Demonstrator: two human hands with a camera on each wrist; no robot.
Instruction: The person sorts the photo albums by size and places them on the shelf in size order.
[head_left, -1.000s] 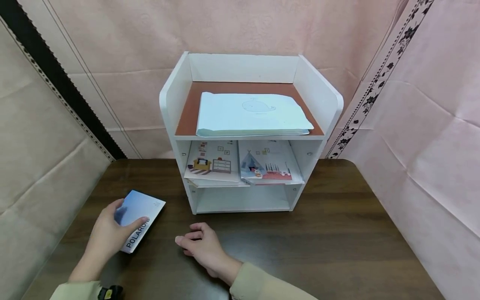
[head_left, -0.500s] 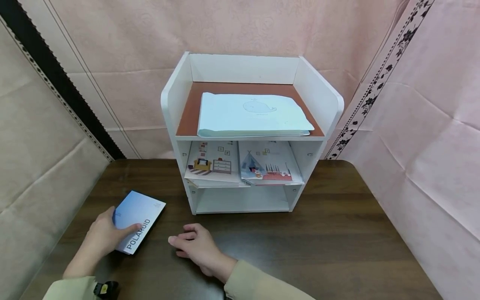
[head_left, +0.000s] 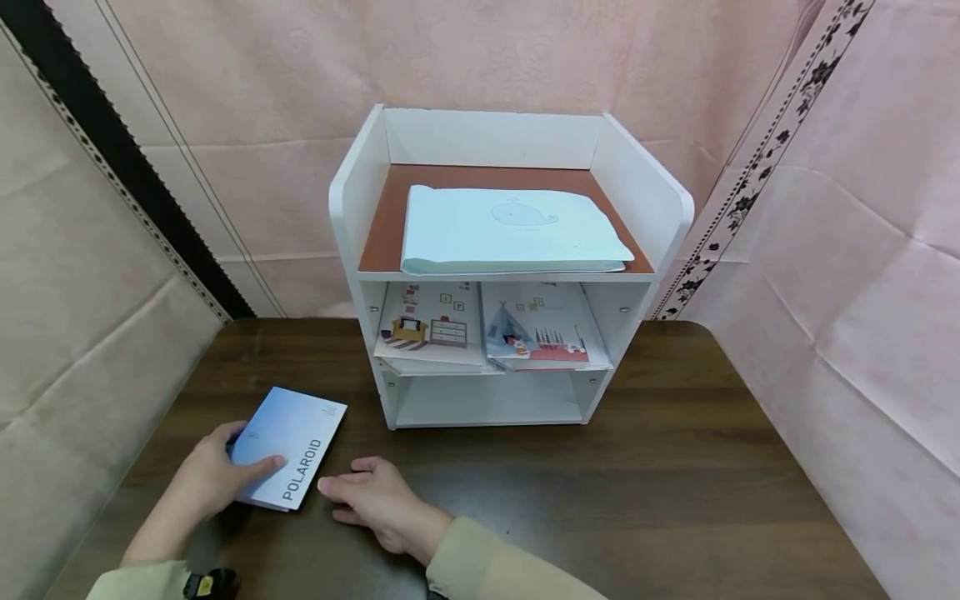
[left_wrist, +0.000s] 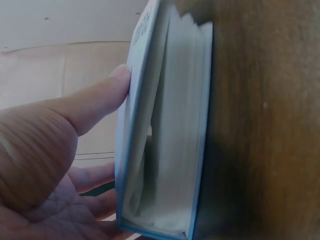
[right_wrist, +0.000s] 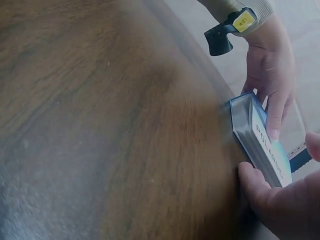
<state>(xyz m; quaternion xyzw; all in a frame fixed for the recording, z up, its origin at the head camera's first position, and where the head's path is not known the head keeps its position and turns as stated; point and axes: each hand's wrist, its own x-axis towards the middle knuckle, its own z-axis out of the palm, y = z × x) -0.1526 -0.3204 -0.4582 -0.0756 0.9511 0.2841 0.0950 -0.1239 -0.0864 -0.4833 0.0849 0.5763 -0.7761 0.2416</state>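
Observation:
My left hand grips a small, thick photo album at its left side, thumb on the cover. The cover fades from blue to white and reads POLAROID. In the left wrist view, the album's page edges face the camera, and the front cover stands slightly lifted from the pages. My right hand lies by the album's lower right corner, fingers loosely bent and holding nothing. In the right wrist view, its fingers appear close to the album's edge.
A white two-tier shelf stands at the back of the brown wooden table. On its top board lies a pale blue folder with a whale drawing. Illustrated booklets fill the middle level. Pale curtains surround the table.
The album has shifted slightly right and turned flatter toward the camera, with its whole title now showing. My right hand has moved left and down, closer to the album.

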